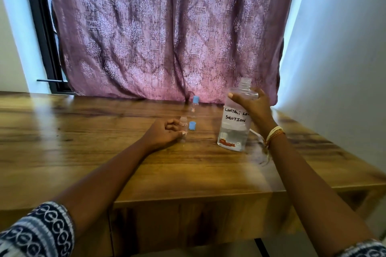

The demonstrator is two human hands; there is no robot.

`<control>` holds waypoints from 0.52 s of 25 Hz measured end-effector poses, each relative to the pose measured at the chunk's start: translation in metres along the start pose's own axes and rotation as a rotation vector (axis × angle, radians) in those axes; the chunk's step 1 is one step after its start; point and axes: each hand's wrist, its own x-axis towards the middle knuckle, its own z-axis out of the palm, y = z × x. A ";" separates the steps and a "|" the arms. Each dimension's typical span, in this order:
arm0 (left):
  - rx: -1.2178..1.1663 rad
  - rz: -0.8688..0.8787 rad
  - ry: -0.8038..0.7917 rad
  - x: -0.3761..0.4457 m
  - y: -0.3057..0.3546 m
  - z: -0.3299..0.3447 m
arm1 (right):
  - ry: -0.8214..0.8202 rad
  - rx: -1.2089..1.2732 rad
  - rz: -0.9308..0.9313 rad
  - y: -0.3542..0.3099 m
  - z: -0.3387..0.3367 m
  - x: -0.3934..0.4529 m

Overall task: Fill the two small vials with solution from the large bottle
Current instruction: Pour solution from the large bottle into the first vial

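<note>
The large clear bottle (235,123) stands uncapped on the wooden table (104,152), with a little liquid at its bottom and a white label reading "solution". My right hand (250,103) grips its shoulder from the right. An open small clear vial (183,124) stands upright left of it, and my left hand (165,133) holds it by its lower part. Its blue cap (192,126) lies on the table just to the right. Behind stands the second vial (194,106), closed with a blue cap.
A purple patterned curtain (163,31) hangs right behind the table's back edge. A white wall (344,58) rises along the right side. The table's front edge steps down near me, with a lower section at the left.
</note>
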 end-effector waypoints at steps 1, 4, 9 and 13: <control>-0.021 0.001 -0.002 0.000 -0.001 -0.001 | 0.033 -0.024 -0.043 0.002 0.008 -0.001; -0.083 -0.006 0.007 0.001 -0.001 -0.002 | 0.070 -0.136 -0.207 0.006 0.031 0.004; -0.226 -0.030 0.014 0.005 0.001 0.000 | -0.078 -0.385 -0.549 0.019 0.057 0.014; -0.331 -0.022 0.028 0.013 -0.001 0.000 | -0.182 -0.585 -0.798 0.042 0.066 0.022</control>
